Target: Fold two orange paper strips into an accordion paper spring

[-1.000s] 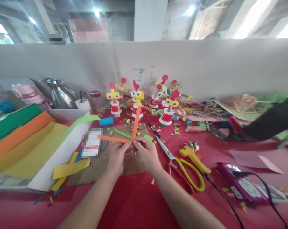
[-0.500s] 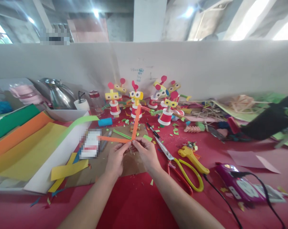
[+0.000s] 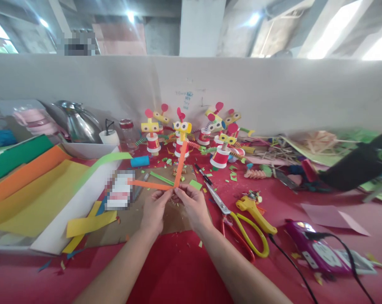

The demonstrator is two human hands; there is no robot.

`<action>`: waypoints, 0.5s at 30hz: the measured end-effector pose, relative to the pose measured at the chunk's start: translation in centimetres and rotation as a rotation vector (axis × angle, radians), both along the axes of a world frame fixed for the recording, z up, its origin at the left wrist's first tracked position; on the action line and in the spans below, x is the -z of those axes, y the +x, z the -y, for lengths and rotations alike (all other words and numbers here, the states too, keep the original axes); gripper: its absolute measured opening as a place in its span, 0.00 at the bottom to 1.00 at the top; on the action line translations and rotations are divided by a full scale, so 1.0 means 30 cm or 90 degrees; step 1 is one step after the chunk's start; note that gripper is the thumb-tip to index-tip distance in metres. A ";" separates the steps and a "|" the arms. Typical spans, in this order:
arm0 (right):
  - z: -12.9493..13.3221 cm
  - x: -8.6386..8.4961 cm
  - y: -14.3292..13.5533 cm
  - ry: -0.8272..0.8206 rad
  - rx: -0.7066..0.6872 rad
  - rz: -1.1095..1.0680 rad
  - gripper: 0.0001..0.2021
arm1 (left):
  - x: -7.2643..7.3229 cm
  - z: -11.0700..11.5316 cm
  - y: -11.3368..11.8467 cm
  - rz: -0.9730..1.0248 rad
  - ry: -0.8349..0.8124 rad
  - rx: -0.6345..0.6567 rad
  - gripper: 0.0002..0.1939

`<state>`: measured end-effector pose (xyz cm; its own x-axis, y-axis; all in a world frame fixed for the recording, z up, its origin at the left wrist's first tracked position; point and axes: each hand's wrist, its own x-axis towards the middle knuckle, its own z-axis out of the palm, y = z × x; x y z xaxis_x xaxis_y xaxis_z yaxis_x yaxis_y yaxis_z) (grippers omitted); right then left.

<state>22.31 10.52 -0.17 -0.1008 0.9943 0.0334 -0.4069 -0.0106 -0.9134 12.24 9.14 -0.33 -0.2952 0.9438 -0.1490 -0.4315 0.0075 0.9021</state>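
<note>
Two orange paper strips meet at a corner between my fingertips: one strip point(image 3: 182, 162) points up and away, the other strip point(image 3: 149, 184) runs out to the left. My left hand point(image 3: 155, 209) pinches the corner from the left. Opposite it, my right hand point(image 3: 192, 204) pinches the same joint, thumbs almost touching. Whether the strips are one folded piece is hidden by the fingers. Below lies a brown cardboard sheet point(image 3: 121, 230) with a green strip point(image 3: 161, 178) and paper scraps on it. Several paper-cup figures point(image 3: 182, 147) with yellow heads stand just beyond.
Right of my hands lie scissors point(image 3: 220, 202), a yellow glue gun point(image 3: 257, 213) with a black cord, and a purple device point(image 3: 317, 247). A white box point(image 3: 48, 226) of coloured paper stands at left. Behind are a steel jug point(image 3: 78, 122), a glass jar point(image 3: 126, 131) and a partition point(image 3: 115, 80).
The view has shifted very slightly. Both hands keep their pinch on the strips' corner, with hardly any visible movement.
</note>
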 end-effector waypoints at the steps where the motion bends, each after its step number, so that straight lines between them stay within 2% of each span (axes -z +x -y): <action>1: -0.001 0.001 -0.001 0.001 0.000 -0.003 0.08 | 0.001 0.000 -0.001 0.004 -0.001 0.009 0.10; 6: -0.006 -0.002 0.006 0.004 0.005 -0.013 0.07 | -0.001 0.000 -0.006 0.015 0.023 0.051 0.10; 9: -0.010 -0.012 0.016 -0.010 0.007 -0.038 0.08 | 0.000 -0.003 -0.018 0.034 0.043 0.105 0.09; 15: -0.004 -0.033 0.015 -0.060 -0.033 -0.095 0.08 | 0.006 -0.021 -0.055 0.240 -0.045 0.193 0.07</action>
